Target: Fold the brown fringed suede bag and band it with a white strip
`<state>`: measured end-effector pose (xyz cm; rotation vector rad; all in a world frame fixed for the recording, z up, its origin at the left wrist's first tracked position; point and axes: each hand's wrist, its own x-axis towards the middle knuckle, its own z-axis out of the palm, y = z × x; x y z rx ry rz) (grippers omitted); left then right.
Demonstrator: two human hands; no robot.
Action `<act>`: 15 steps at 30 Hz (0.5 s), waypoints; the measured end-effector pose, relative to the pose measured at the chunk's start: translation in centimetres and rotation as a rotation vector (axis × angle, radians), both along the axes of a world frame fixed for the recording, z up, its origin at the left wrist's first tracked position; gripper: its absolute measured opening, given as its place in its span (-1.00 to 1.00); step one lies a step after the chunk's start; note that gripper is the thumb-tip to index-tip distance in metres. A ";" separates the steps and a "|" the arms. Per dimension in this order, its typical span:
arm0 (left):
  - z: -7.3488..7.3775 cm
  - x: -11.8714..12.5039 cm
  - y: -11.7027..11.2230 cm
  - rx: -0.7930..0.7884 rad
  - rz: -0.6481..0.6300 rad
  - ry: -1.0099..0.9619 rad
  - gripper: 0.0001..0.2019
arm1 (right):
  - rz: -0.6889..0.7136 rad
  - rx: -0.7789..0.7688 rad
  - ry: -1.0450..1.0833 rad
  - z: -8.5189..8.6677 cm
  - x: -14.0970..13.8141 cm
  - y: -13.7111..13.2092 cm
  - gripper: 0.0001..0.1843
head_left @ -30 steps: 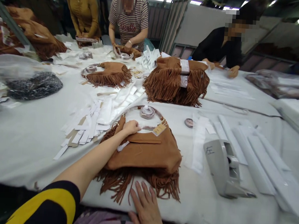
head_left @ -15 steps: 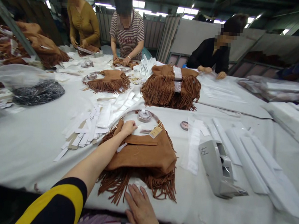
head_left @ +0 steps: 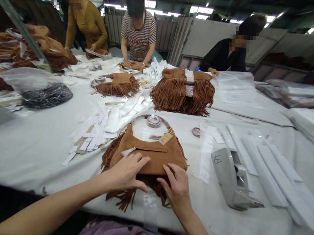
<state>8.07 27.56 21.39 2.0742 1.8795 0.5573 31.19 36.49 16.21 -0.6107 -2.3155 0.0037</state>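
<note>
A brown suede fringe bag [head_left: 154, 151] lies flat on the white table [head_left: 31, 148] in front of me, its ring handle [head_left: 146, 118] and a paper tag [head_left: 165, 138] pointing away. My left hand [head_left: 127, 171] grips the bag's lower left edge, fingers on top and thumb over the fringe. My right hand [head_left: 176, 185] holds the lower right edge with curled fingers. Fringe [head_left: 123, 197] spills out below my hands. A pale strip [head_left: 149, 203] lies under it near the table edge.
A grey tape dispenser [head_left: 233, 176] and long white strips [head_left: 266, 164] lie to the right. Paper slips [head_left: 96, 133] are scattered at left. A stack of fringe bags [head_left: 184, 90] and another bag [head_left: 116, 84] sit farther back. Three people work along the far side.
My left hand left the bag's upper corner by the handle and came down to its lower edge. My right hand rose from the table edge onto the bag. Less fringe shows now.
</note>
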 end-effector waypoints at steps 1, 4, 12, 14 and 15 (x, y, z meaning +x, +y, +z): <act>-0.4 0.6 -0.9 -0.032 0.002 0.058 -0.35 | 0.020 -0.010 -0.016 -0.1 -0.4 0.5 -0.68; -1.7 0.4 -0.2 -0.112 0.025 0.115 -0.71 | 0.013 -0.078 -0.071 -0.6 -1.5 1.9 -0.80; -2.4 -3.5 5.3 -0.382 -0.068 -0.235 -0.55 | -0.016 -0.194 -0.178 0.0 -3.8 5.3 -0.67; -2.7 -3.7 5.4 -0.382 -0.077 -0.281 -0.55 | -0.056 -0.130 -0.093 0.4 -3.1 4.1 -0.73; -3.0 -3.6 5.2 -0.360 -0.081 -0.290 -0.56 | -0.083 -0.103 -0.056 0.4 -2.5 3.0 -0.76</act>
